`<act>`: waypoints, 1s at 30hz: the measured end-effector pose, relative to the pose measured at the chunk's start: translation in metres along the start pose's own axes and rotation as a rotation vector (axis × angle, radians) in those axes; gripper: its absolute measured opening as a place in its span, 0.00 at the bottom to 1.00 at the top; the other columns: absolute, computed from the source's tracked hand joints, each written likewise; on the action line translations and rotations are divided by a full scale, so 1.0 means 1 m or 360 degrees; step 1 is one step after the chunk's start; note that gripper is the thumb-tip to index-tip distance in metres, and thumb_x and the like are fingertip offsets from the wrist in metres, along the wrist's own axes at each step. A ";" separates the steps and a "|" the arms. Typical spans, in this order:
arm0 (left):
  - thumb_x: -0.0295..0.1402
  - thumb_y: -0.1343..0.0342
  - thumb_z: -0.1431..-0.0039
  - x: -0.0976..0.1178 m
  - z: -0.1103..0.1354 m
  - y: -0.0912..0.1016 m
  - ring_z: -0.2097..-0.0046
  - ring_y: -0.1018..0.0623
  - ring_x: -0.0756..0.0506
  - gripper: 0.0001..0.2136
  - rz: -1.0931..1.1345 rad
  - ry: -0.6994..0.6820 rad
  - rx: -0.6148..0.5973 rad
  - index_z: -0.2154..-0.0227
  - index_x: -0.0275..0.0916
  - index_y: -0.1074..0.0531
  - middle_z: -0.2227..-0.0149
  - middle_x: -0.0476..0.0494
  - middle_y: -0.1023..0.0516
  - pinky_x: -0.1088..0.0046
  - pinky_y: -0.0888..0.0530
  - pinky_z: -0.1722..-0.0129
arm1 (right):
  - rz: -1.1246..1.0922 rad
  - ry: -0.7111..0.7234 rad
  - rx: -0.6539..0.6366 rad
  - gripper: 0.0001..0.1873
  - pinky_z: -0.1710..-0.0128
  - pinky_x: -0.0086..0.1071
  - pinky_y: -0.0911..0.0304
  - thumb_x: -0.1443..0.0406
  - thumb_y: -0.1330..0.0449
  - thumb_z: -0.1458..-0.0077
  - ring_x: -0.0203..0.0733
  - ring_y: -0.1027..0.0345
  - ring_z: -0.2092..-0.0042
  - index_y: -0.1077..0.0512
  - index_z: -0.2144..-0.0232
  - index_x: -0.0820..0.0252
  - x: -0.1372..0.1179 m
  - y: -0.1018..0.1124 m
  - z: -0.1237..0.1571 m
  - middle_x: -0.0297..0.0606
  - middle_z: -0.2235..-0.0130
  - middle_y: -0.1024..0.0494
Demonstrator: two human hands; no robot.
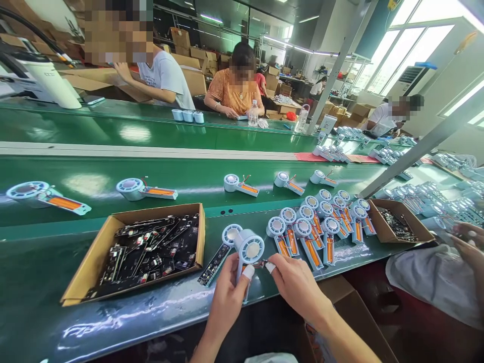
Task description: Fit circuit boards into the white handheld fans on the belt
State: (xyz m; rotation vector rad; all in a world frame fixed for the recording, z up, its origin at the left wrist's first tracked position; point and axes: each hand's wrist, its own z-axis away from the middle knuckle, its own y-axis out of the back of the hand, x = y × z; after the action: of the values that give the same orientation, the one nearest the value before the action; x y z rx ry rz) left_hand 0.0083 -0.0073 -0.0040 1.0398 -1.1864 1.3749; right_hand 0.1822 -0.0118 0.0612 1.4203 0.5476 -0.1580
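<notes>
My left hand is closed round the handle of a white handheld fan body, with its round head upright above my fingers. My right hand pinches thin wires at the side of that fan, just under the head; both thumbs wear white finger tape. Another fan half with a black circuit board lies on the green table right behind. A cardboard box of black circuit boards sits to the left of my hands. Several finished fan halves with orange batteries lie fanned out to the right.
A green conveyor belt behind carries spaced fan halves. A smaller cardboard box stands at the right, near another person's hands. Other people sit across the line amid cardboard cartons. A diagonal metal post crosses at right.
</notes>
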 end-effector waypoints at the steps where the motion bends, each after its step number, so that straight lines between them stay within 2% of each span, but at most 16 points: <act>1: 0.43 0.40 0.43 0.002 0.000 -0.001 0.61 0.23 0.43 0.17 0.0017 0.0009 0.0004 0.55 0.40 0.29 0.59 0.44 0.21 0.70 0.28 0.60 | 0.0122 0.0083 -0.0131 0.10 0.69 0.29 0.46 0.70 0.49 0.35 0.41 0.27 0.67 0.28 0.62 0.59 -0.003 0.007 0.000 0.39 0.67 0.20; 4: 0.40 0.41 0.45 0.011 0.001 -0.005 0.61 0.23 0.44 0.15 0.0056 0.0055 -0.0066 0.57 0.40 0.28 0.60 0.45 0.21 0.71 0.28 0.60 | 0.0104 0.0397 -0.0463 0.03 0.72 0.29 0.50 0.64 0.39 0.40 0.40 0.29 0.70 0.27 0.64 0.57 -0.008 0.017 -0.001 0.34 0.71 0.22; 7: 0.38 0.39 0.48 0.016 0.003 -0.006 0.60 0.23 0.43 0.15 0.0129 0.0167 -0.0149 0.57 0.40 0.26 0.60 0.46 0.20 0.72 0.28 0.61 | -0.0305 0.0529 -0.0548 0.01 0.72 0.26 0.48 0.67 0.38 0.43 0.36 0.31 0.72 0.28 0.68 0.58 -0.006 0.008 -0.004 0.30 0.74 0.24; 9: 0.41 0.39 0.47 0.016 0.005 -0.007 0.58 0.22 0.42 0.17 0.0278 0.0302 -0.0184 0.55 0.41 0.26 0.59 0.46 0.19 0.72 0.28 0.63 | -0.0713 0.0423 -0.0566 0.08 0.72 0.25 0.45 0.67 0.43 0.39 0.33 0.33 0.75 0.29 0.72 0.59 -0.003 -0.003 -0.006 0.30 0.76 0.26; 12: 0.46 0.43 0.42 0.012 0.008 -0.006 0.56 0.21 0.41 0.19 0.0624 0.0431 -0.0285 0.52 0.41 0.26 0.57 0.45 0.19 0.70 0.27 0.61 | -0.1231 0.0123 -0.0568 0.21 0.77 0.23 0.45 0.56 0.47 0.33 0.30 0.40 0.80 0.35 0.77 0.59 0.001 -0.019 -0.006 0.28 0.81 0.32; 14: 0.46 0.43 0.42 0.008 0.011 -0.006 0.53 0.21 0.40 0.19 0.0775 0.0443 -0.0339 0.51 0.42 0.26 0.56 0.44 0.19 0.67 0.26 0.56 | -0.1388 -0.0024 -0.0472 0.26 0.80 0.22 0.49 0.50 0.48 0.33 0.28 0.45 0.82 0.38 0.79 0.59 0.002 -0.027 -0.005 0.27 0.83 0.36; 16: 0.43 0.39 0.44 0.003 0.013 -0.006 0.49 0.22 0.39 0.20 0.0779 0.0411 -0.0323 0.50 0.43 0.27 0.53 0.44 0.20 0.66 0.26 0.51 | -0.1501 -0.0103 -0.0371 0.28 0.81 0.23 0.52 0.47 0.47 0.35 0.27 0.49 0.82 0.41 0.80 0.58 0.001 -0.033 -0.003 0.26 0.84 0.38; 19: 0.42 0.36 0.46 -0.002 0.015 -0.008 0.44 0.24 0.38 0.22 0.0571 0.0322 -0.0273 0.49 0.43 0.28 0.49 0.43 0.21 0.65 0.29 0.45 | -0.1710 -0.0187 -0.0270 0.29 0.83 0.23 0.56 0.42 0.47 0.37 0.27 0.53 0.83 0.41 0.78 0.57 -0.002 -0.040 0.000 0.23 0.84 0.41; 22: 0.46 0.37 0.46 -0.006 0.015 -0.011 0.43 0.25 0.37 0.24 0.0321 0.0284 -0.0191 0.49 0.42 0.29 0.48 0.40 0.21 0.63 0.29 0.44 | -0.1806 -0.0232 -0.0144 0.29 0.83 0.24 0.57 0.42 0.48 0.37 0.27 0.54 0.83 0.41 0.77 0.57 -0.006 -0.043 0.005 0.22 0.84 0.44; 25: 0.48 0.40 0.45 -0.005 0.015 -0.015 0.43 0.25 0.36 0.23 0.0108 0.0234 0.0019 0.50 0.42 0.28 0.48 0.40 0.21 0.62 0.29 0.45 | -0.1687 -0.0232 0.0085 0.22 0.78 0.24 0.47 0.48 0.45 0.35 0.30 0.45 0.79 0.34 0.73 0.59 -0.013 -0.043 0.013 0.26 0.79 0.36; 27: 0.47 0.43 0.43 -0.002 0.013 -0.017 0.46 0.24 0.37 0.19 -0.0022 0.0182 0.0142 0.53 0.43 0.27 0.52 0.42 0.20 0.63 0.28 0.48 | -0.1509 -0.0194 0.0231 0.13 0.70 0.26 0.37 0.55 0.42 0.36 0.34 0.35 0.71 0.29 0.62 0.59 -0.017 -0.046 0.021 0.32 0.71 0.27; 28: 0.47 0.44 0.43 0.000 0.013 -0.018 0.49 0.23 0.37 0.17 -0.0067 0.0159 0.0173 0.55 0.44 0.26 0.54 0.42 0.20 0.64 0.27 0.51 | -0.1415 -0.0169 0.0291 0.12 0.65 0.27 0.34 0.57 0.41 0.36 0.37 0.31 0.67 0.29 0.56 0.58 -0.018 -0.049 0.025 0.35 0.67 0.24; 30: 0.46 0.45 0.43 0.004 0.011 -0.020 0.54 0.22 0.39 0.15 -0.0104 0.0137 0.0172 0.58 0.44 0.26 0.59 0.43 0.19 0.66 0.26 0.58 | -0.1270 -0.0140 0.0389 0.19 0.59 0.30 0.30 0.59 0.42 0.36 0.41 0.27 0.60 0.32 0.44 0.57 -0.020 -0.058 0.033 0.40 0.59 0.21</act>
State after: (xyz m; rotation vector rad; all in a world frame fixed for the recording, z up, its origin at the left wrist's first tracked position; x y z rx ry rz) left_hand 0.0275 -0.0170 0.0040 1.0744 -1.0161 1.4309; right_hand 0.1493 -0.0568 0.0202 1.3490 1.0252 -0.9443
